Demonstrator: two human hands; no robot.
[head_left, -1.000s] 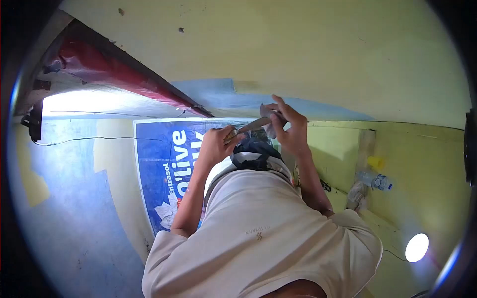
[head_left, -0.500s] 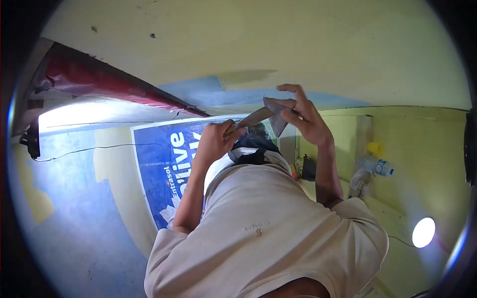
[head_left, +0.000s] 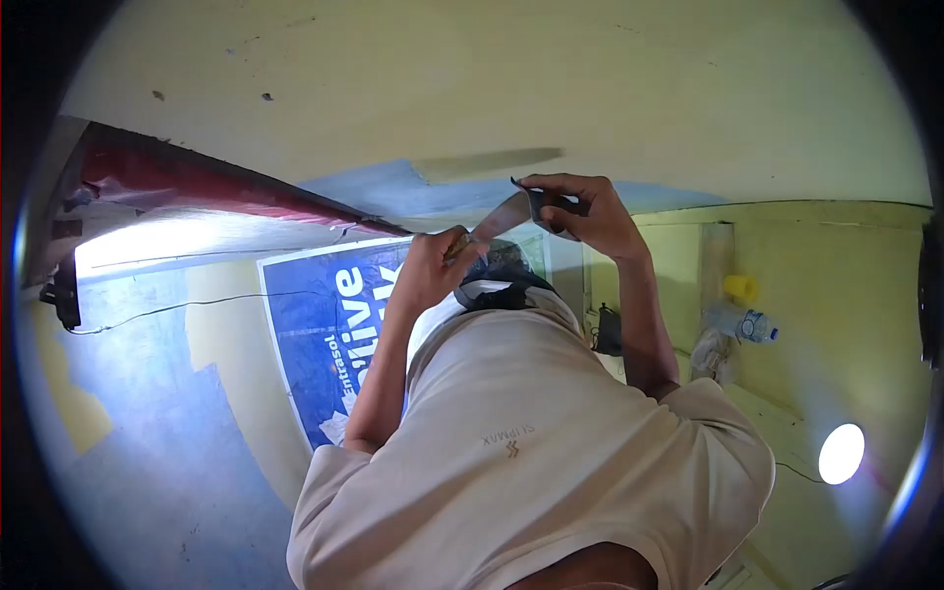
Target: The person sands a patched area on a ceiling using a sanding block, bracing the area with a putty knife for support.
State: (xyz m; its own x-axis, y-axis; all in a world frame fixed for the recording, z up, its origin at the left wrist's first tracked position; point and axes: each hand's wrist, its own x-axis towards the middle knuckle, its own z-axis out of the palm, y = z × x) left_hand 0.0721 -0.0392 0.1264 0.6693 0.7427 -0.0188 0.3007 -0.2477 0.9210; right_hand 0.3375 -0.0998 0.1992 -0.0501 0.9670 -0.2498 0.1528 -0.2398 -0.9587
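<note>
- the fingers of the left hand point(head_left: 433, 270) are curled shut around the handle end of a flat-bladed tool point(head_left: 502, 217), its blade slanting out from them toward the right hand point(head_left: 602, 218)
- the fingers of the right hand are bent round and gripping a dark thin piece point(head_left: 544, 206), which curves between thumb and fingers, one corner poking out past the fingertips
- the blade's far end meets or overlaps the dark thin piece right beside the right fingers; whether they actually touch is hard to tell
- just below both sets of fingers, dark cloth point(head_left: 503, 295) bunches at the waist of the person, and nearer the camera is a pale shirt point(head_left: 511, 383) with a small printed logo
- just beyond the fingers, a light blue painted patch point(head_left: 379, 187) crosses a pale yellow surface point(head_left: 590, 88), with a dark streak point(head_left: 492, 162) near it
- left of the left fingers, a blue poster point(head_left: 305, 339) with white lettering, partly behind the forearm
- farther out to the left, a red covering point(head_left: 197, 185) slopes down toward the fingers, above a bright opening point(head_left: 162, 236) and a thin wire point(head_left: 197, 305)
- right of the right forearm, well apart from the fingers, a yellow cup point(head_left: 739, 287), a clear plastic bottle point(head_left: 739, 323) on its side and a crumpled plastic bag point(head_left: 710, 355) sit close together
- farthest from the fingers, low on the right, a round bright light point(head_left: 842, 454)
</note>
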